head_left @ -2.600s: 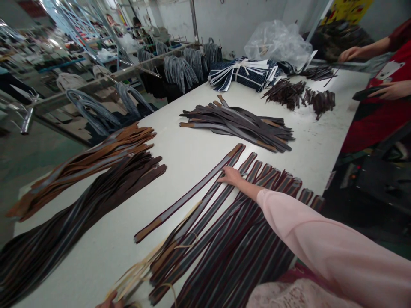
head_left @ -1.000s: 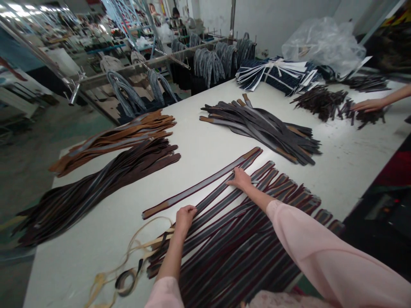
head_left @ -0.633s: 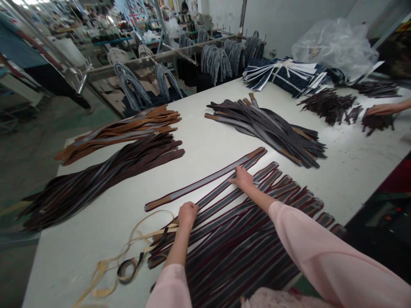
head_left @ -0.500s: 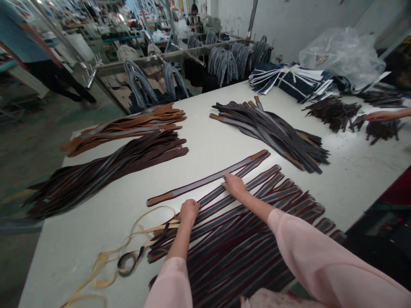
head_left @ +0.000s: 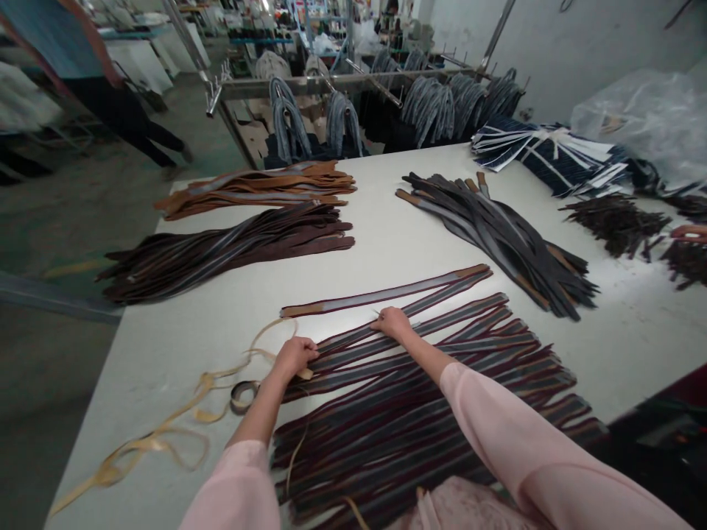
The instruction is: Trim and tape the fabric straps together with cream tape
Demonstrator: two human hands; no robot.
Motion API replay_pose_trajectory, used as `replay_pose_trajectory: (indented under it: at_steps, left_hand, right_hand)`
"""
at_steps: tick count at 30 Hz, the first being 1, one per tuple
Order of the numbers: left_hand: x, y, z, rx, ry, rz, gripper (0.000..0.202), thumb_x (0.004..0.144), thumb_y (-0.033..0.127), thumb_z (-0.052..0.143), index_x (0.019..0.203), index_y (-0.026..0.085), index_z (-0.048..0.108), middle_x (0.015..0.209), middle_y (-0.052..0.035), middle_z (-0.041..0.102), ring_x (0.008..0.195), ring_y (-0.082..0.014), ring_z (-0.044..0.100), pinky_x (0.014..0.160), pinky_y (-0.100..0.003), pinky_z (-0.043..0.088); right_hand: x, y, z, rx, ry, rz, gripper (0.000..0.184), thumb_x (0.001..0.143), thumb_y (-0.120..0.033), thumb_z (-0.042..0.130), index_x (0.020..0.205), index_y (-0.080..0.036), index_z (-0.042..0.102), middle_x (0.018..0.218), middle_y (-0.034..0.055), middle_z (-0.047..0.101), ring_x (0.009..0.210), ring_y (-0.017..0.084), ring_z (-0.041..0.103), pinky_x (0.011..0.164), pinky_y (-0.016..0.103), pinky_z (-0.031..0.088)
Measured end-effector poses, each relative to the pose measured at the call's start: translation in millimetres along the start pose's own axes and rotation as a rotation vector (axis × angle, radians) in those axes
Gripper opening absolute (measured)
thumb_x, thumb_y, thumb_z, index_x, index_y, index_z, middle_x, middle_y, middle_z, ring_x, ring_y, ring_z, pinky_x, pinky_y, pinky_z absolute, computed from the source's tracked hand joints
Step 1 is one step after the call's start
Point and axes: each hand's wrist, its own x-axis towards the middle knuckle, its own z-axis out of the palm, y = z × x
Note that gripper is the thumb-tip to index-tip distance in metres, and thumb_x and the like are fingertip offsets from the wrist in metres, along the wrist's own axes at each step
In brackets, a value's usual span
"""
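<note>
Grey fabric strips with maroon edges [head_left: 398, 427] lie side by side in front of me. My left hand [head_left: 295, 357] is closed, pinching the left end of one of the upper strips. Further right along that strip, my right hand [head_left: 392, 322] rests with its fingers pressed together; a thin pale tip shows beside them, too small to name. A separate strip [head_left: 387, 289] with brown ends lies just beyond both hands. Below my left hand, a dark tape roll [head_left: 236, 398] sits beside a tangled yellow ribbon [head_left: 157, 443].
Brown strip bundles [head_left: 232, 254] and orange-brown ones [head_left: 259, 188] lie at the back left, a grey bundle [head_left: 497, 235] at the back right. Navy-and-white pieces [head_left: 552, 158] and dark scraps [head_left: 613, 224] lie beyond. Another person's hand [head_left: 690, 233] shows at the right edge.
The view has swung left, so the table's things appear further right. My left hand has slid left to the strip's end. My right hand has moved left along the strip too.
</note>
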Motion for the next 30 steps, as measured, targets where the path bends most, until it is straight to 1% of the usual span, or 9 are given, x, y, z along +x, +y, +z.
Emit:
replay_pose_trajectory:
  at_steps: [3, 5, 10, 13, 18, 21, 25, 27, 30]
  left_hand:
    - [-10, -24, -7.8, -0.012, 0.002, -0.057, 0.012, 0.064, 0.026, 0.055, 0.066, 0.016, 0.062, 0.044, 0.0035, 0.051, 0.042, -0.0098, 0.049, 0.045, -0.02, 0.035]
    - [-11, -28, -7.6, -0.006, 0.01, -0.067, 0.012, 0.064, 0.026, 0.055, 0.065, 0.016, 0.061, 0.044, 0.0029, 0.052, 0.043, -0.0108, 0.051, 0.045, -0.021, 0.036]
    - [6, -1, 3.6, 0.044, 0.039, -0.017, 0.009, 0.062, 0.025, 0.057, 0.063, 0.018, 0.062, 0.044, 0.0014, 0.054, 0.047, -0.0127, 0.053, 0.05, -0.023, 0.036]
    - [18, 15, 7.4, 0.069, 0.05, 0.026, 0.01, 0.062, 0.026, 0.057, 0.063, 0.019, 0.063, 0.047, 0.0007, 0.055, 0.05, -0.0129, 0.053, 0.051, -0.023, 0.036]
    - [19, 18, -10.0, 0.119, 0.075, 0.071, 0.014, 0.063, 0.03, 0.057, 0.067, 0.019, 0.065, 0.055, 0.0004, 0.059, 0.056, -0.0133, 0.054, 0.055, -0.024, 0.035]
    - [7, 6, -32.2, 0.165, 0.09, 0.068, 0.015, 0.062, 0.031, 0.056, 0.067, 0.019, 0.065, 0.056, 0.0008, 0.059, 0.059, -0.0141, 0.053, 0.055, -0.024, 0.034]
    - [-14, -25, -60.7, 0.22, 0.113, 0.026, 0.02, 0.061, 0.036, 0.055, 0.066, 0.019, 0.064, 0.055, 0.0014, 0.058, 0.058, -0.0145, 0.051, 0.054, -0.024, 0.032]
    - [-20, -45, -68.2, 0.225, 0.141, -0.023, 0.023, 0.061, 0.039, 0.053, 0.066, 0.02, 0.063, 0.056, 0.002, 0.058, 0.057, -0.0141, 0.051, 0.052, -0.023, 0.032]
    - [-21, -70, -68.1, 0.155, 0.161, -0.082, 0.023, 0.062, 0.04, 0.052, 0.065, 0.019, 0.061, 0.053, 0.0028, 0.056, 0.055, -0.0128, 0.049, 0.051, -0.022, 0.032]
  right_hand:
    - [-2, -5, 5, -0.035, 0.036, 0.011, 0.034, 0.062, -0.049, 0.059, 0.079, -0.02, 0.065, 0.081, 0.0082, 0.066, 0.078, 0.02, 0.06, 0.061, 0.025, 0.039]
    - [-1, -5, 6, -0.054, 0.064, 0.026, 0.034, 0.061, -0.048, 0.06, 0.08, -0.019, 0.065, 0.082, 0.0091, 0.066, 0.079, 0.021, 0.06, 0.061, 0.026, 0.039]
    - [10, 16, -7, -0.043, 0.074, 0.111, 0.036, 0.06, -0.048, 0.061, 0.08, -0.018, 0.065, 0.084, 0.0103, 0.065, 0.079, 0.02, 0.059, 0.06, 0.025, 0.038]
    - [17, 32, -17, -0.036, 0.071, 0.107, 0.033, 0.061, -0.047, 0.061, 0.076, -0.018, 0.065, 0.081, 0.0091, 0.065, 0.077, 0.019, 0.059, 0.059, 0.024, 0.036]
    - [23, 42, -18, -0.025, 0.074, 0.083, 0.033, 0.061, -0.05, 0.061, 0.074, -0.019, 0.064, 0.078, 0.008, 0.066, 0.077, 0.02, 0.059, 0.06, 0.024, 0.037]
    - [23, 44, -16, -0.019, 0.064, 0.086, 0.04, 0.06, -0.055, 0.06, 0.076, -0.018, 0.064, 0.081, 0.0099, 0.066, 0.08, 0.022, 0.06, 0.063, 0.026, 0.039]
    - [20, 42, -15, -0.024, 0.076, 0.098, 0.052, 0.059, -0.06, 0.059, 0.086, -0.016, 0.062, 0.091, 0.0137, 0.064, 0.088, 0.024, 0.058, 0.069, 0.029, 0.04]
    - [16, 39, -15, -0.024, 0.078, 0.116, 0.055, 0.059, -0.06, 0.059, 0.091, -0.016, 0.061, 0.096, 0.0144, 0.063, 0.091, 0.025, 0.057, 0.071, 0.029, 0.041]
    - [13, 34, -13, -0.022, 0.084, 0.15, 0.054, 0.06, -0.057, 0.06, 0.095, -0.016, 0.059, 0.098, 0.0138, 0.062, 0.093, 0.024, 0.057, 0.072, 0.03, 0.041]
